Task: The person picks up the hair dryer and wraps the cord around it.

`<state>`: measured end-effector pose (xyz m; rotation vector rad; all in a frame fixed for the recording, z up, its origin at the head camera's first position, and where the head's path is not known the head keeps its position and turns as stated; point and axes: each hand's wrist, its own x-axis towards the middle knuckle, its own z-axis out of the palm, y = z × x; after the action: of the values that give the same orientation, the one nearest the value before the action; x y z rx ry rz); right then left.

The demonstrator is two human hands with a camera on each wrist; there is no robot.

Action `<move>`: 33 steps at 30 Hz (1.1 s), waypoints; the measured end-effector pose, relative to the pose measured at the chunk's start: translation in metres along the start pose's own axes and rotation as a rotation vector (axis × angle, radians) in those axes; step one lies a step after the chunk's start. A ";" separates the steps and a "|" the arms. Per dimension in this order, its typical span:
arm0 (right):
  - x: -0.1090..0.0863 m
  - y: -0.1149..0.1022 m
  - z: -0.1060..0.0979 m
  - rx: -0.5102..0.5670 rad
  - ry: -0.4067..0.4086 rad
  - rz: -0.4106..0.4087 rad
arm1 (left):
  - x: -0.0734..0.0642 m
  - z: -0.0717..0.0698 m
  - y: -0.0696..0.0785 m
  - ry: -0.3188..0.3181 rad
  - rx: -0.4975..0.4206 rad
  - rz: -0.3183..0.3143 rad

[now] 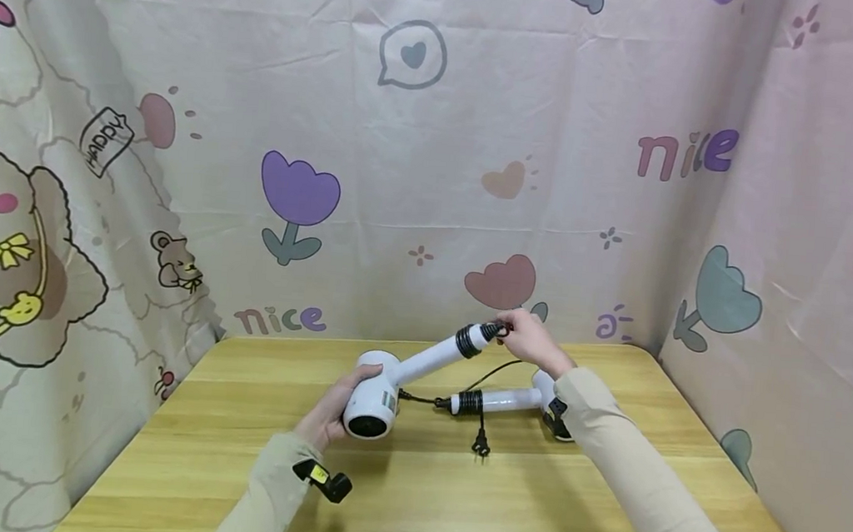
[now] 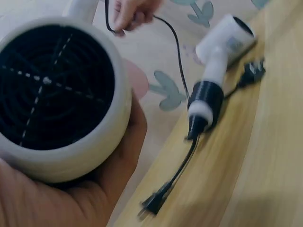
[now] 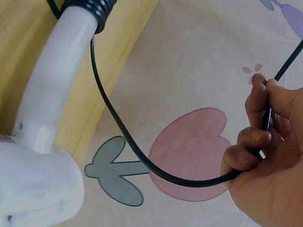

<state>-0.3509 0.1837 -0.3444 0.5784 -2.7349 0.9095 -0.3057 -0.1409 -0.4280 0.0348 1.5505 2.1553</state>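
My left hand [image 1: 331,409] grips the round head of a white hair dryer [image 1: 430,362], raised above the table with its handle slanting up to the right. Black cord is coiled round that handle near its end. At the handle's tip, my right hand [image 1: 533,339] holds a black cord [image 3: 189,182] between thumb and curled fingers. From those fingers the cord hangs in a loose curve down toward a second white hair dryer [image 1: 509,400], which lies on the table under the right forearm. This dryer's handle is also wrapped in black cord.
A black two-pin plug [image 1: 482,446] lies on the wooden table [image 1: 231,451] in front of the second dryer. Another plug [image 2: 154,203] shows in the left wrist view, beyond that dryer's handle end. Printed curtains [image 1: 404,172] hang behind and at both sides.
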 end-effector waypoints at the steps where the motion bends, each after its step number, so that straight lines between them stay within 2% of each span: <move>1: 0.000 -0.002 0.000 -0.010 0.004 -0.024 | -0.001 -0.001 -0.001 0.025 0.029 0.002; 3: 0.001 -0.003 -0.001 -0.016 0.004 -0.048 | -0.002 -0.004 -0.002 0.080 0.081 0.011; 5: 0.001 -0.004 -0.002 -0.019 -0.003 -0.038 | -0.004 -0.005 -0.002 0.132 0.126 0.038; 10: 0.000 -0.005 -0.004 -0.041 -0.014 0.010 | -0.008 -0.005 0.004 0.193 0.233 0.143; 13: -0.001 -0.007 -0.002 -0.033 -0.008 0.009 | -0.009 -0.002 0.009 0.230 0.325 0.218; 18: -0.001 -0.015 0.003 -0.059 0.039 -0.006 | -0.010 0.001 0.017 0.313 0.474 0.308; 21: -0.003 -0.022 0.005 -0.117 0.078 -0.035 | -0.010 0.001 0.020 0.349 0.534 0.339; 25: -0.006 -0.032 0.008 -0.171 0.120 -0.056 | -0.011 0.002 0.020 0.402 0.569 0.356; 29: -0.009 -0.037 0.012 -0.211 0.147 -0.068 | -0.011 0.005 0.018 0.485 0.590 0.347; 33: -0.009 -0.040 0.016 -0.215 0.175 -0.076 | -0.010 0.008 0.016 0.585 0.601 0.369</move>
<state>-0.3269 0.1471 -0.3390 0.5302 -2.5892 0.6077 -0.3002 -0.1416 -0.4082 -0.1345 2.6735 1.9602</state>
